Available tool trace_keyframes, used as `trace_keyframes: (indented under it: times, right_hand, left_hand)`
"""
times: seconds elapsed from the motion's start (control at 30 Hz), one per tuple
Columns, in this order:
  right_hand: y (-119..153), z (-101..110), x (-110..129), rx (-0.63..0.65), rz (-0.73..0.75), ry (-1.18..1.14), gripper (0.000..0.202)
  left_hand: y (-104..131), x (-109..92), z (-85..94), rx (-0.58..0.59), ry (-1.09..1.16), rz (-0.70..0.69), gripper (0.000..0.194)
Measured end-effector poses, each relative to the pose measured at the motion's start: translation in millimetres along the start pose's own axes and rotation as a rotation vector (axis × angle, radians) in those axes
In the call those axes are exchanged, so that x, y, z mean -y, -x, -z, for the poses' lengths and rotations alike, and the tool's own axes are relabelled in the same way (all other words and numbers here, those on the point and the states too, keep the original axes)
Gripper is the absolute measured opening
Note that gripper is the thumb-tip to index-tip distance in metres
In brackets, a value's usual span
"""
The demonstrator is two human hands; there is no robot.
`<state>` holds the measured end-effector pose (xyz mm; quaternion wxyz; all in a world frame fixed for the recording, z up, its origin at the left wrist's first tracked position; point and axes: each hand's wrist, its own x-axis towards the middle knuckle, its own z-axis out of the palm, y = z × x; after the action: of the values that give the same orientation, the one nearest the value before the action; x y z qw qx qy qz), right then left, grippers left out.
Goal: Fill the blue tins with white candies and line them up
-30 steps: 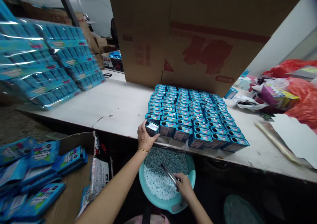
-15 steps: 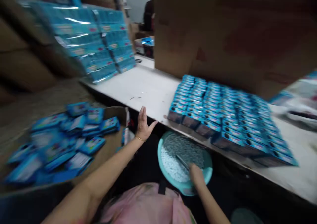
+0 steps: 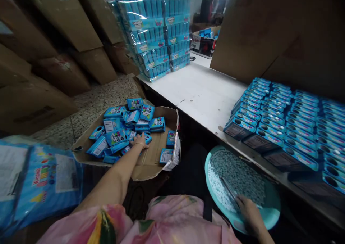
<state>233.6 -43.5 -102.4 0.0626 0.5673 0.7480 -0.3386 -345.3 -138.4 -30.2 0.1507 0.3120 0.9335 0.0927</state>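
My left hand (image 3: 139,141) is down inside an open cardboard carton (image 3: 149,170), its fingers and thumb around a small blue candy box (image 3: 147,138). More small blue boxes (image 3: 116,137) lie loose in a heap under and beside it. My right hand (image 3: 248,209) is closed on a long grey metal scoop (image 3: 228,188), whose far end rests among small pale pellets (image 3: 239,175) in a turquoise basin (image 3: 208,168). The part of the scoop inside my fist is hidden.
A white table (image 3: 199,89) runs along the right, bearing tight rows of upright blue boxes (image 3: 272,121). Clear-wrapped packs (image 3: 155,35) are stacked at its far end. A large brown carton (image 3: 250,31) stands behind the rows. Blue printed bags (image 3: 51,175) lie at left.
My left hand, open in the air by the table edge before, has gone left and down into the carton onto a box. My right hand stays on the scoop. The view has turned left.
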Motion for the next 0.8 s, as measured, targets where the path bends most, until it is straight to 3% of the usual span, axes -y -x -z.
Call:
trace_keyframes:
  times: [0.07,0.17,0.27,0.33,0.47,0.6,0.67,0.73,0.8]
  right_hand:
    - [3.4,4.5,7.2,-0.001,-0.022,-0.036,0.031]
    - [7.6,10.8,16.5,-0.015,-0.049,-0.121,0.03]
    - [7.9,15.3,20.4,-0.029,-0.047,-0.207,0.031]
    - [7.2,17.9,21.7,-0.034,-0.046,-0.26,0.034]
    - [12.2,22.8,26.9,-0.071,-0.057,-0.363,0.035]
    - [19.1,30.7,33.4,-0.123,-0.028,-0.345,0.028]
    - [18.8,39.2,34.0,-0.164,-0.038,-0.249,0.028]
    - [16.9,51.5,31.6,-0.265,-0.07,-0.092,0.03]
    - [13.9,65.7,27.2,-0.377,-0.111,0.106,0.034]
  left_hand:
    - [1.6,-2.4,2.2,0.009,0.05,-0.061,0.084]
    - [16.6,-14.2,22.7,0.007,0.19,-0.261,0.086]
    - [55.5,-36.9,49.6,0.019,0.553,-0.562,0.083]
    - [89.4,-58.9,59.5,0.109,0.787,-0.641,0.077]
    - [151.8,-115.6,52.2,0.448,1.111,-0.55,0.065]
    - [197.0,-167.9,29.0,0.961,1.252,-0.457,0.068]
    - [210.6,-184.1,17.9,1.217,1.231,-0.329,0.066]
    - [216.9,-193.4,8.8,1.367,1.173,-0.168,0.052]
    - [217.4,-197.9,3.3,1.396,1.117,-0.059,0.039]
